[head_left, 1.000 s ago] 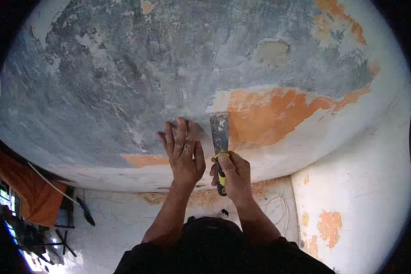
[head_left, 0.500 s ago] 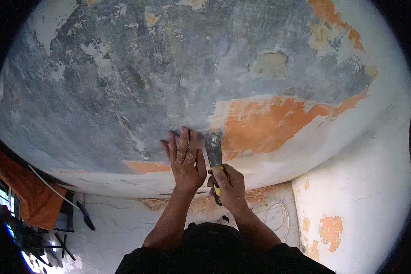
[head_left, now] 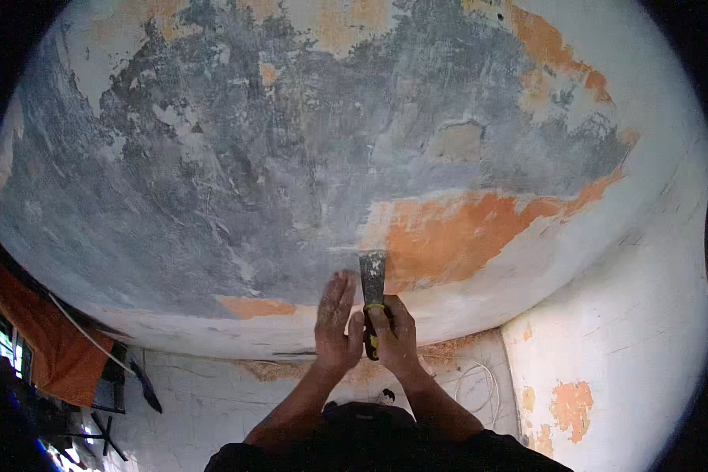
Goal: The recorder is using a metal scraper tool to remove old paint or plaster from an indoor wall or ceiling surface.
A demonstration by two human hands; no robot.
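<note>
My right hand (head_left: pixel 396 333) is wrapped round the black and yellow handle of a scraper (head_left: pixel 374 275). Its flat metal blade, flecked with white, points up the wall by the left border of an orange patch (head_left: pixel 456 240). Just left of the handle is my left hand (head_left: pixel 337 322), fingers stretched out and held close together, slightly blurred. That hand holds nothing; whether it touches the wall I cannot tell. Before both hands spreads a wall (head_left: pixel 291 181) of patchy grey, with orange and white areas round it.
A white side wall with peeled orange spots (head_left: pixel 572 411) stands at the right. Below it, near the floor, lies a loop of white cable (head_left: pixel 493 385). An orange cloth (head_left: pixel 51 346) hangs at the lower left, beside a dark brush-like tool (head_left: pixel 146 389) on a pale pole.
Both hands and the scraper have moved down in the picture. My left hand's fingers, spread on the wall before, are now closer together and nearer the scraper. The view has shifted slightly upward.
</note>
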